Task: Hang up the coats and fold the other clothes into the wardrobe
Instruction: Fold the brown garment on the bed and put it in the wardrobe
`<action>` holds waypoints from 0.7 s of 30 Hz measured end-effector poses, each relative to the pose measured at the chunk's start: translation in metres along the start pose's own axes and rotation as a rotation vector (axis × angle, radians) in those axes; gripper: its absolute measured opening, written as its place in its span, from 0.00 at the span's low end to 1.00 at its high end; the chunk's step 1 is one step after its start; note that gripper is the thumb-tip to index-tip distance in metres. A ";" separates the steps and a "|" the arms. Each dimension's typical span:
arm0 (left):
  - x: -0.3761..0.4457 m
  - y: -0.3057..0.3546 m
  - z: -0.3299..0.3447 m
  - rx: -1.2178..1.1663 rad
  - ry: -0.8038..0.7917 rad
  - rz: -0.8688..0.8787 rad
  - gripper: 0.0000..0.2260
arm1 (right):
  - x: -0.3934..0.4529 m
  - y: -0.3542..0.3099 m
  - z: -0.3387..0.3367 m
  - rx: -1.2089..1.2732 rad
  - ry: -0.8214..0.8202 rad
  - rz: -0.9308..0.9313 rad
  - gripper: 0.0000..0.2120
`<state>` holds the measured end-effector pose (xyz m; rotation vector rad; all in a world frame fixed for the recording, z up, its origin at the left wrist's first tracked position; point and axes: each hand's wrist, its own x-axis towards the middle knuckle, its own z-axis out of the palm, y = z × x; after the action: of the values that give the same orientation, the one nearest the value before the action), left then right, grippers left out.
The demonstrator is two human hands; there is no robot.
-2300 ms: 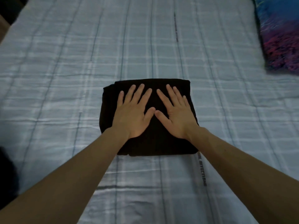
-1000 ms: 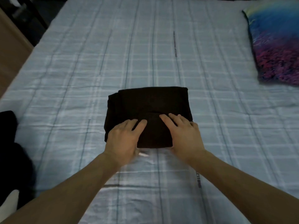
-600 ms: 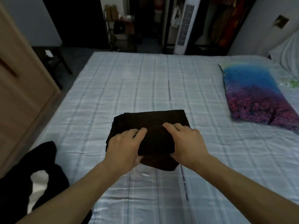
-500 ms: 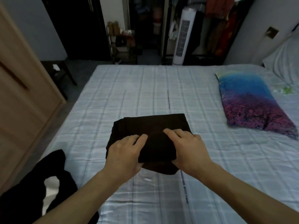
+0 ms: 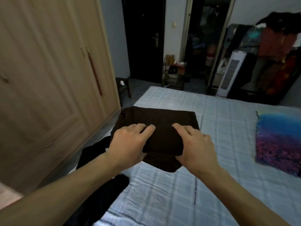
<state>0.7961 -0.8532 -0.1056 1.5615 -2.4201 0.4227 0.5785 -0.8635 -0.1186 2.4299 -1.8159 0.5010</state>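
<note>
A folded dark brown garment (image 5: 160,121) is lifted off the bed, held level in front of me. My left hand (image 5: 128,144) grips its near left edge, thumb underneath and fingers on top. My right hand (image 5: 196,145) grips its near right edge the same way. A loose flap of the garment hangs below between my hands. The wooden wardrobe (image 5: 48,75) stands to the left with its doors closed.
The bed (image 5: 211,121) with a pale blue checked cover lies below and to the right. A colourful pillow (image 5: 280,139) rests on its right side. Another black garment (image 5: 104,185) lies on the bed's left edge. A white tower fan (image 5: 228,74) and hanging clothes (image 5: 275,51) stand behind.
Both hands went from pressing flat on the garment to gripping its near edge and lifted it off the bed. My view rose and turned left toward the wardrobe.
</note>
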 end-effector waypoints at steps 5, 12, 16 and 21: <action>-0.071 -0.022 -0.053 0.059 -0.024 -0.155 0.30 | -0.008 -0.066 -0.019 0.030 -0.005 -0.191 0.44; -0.199 -0.089 -0.110 0.153 -0.053 -0.437 0.32 | -0.005 -0.211 -0.015 0.096 -0.018 -0.475 0.47; -0.298 -0.133 -0.138 0.197 -0.064 -0.594 0.32 | -0.020 -0.322 -0.002 0.106 -0.036 -0.641 0.47; -0.432 -0.194 -0.173 0.238 -0.136 -0.806 0.32 | -0.058 -0.482 0.010 0.145 -0.079 -0.809 0.44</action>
<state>1.1544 -0.5008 -0.0704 2.5383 -1.6332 0.4471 1.0212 -0.6676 -0.0782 2.9979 -0.6833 0.4569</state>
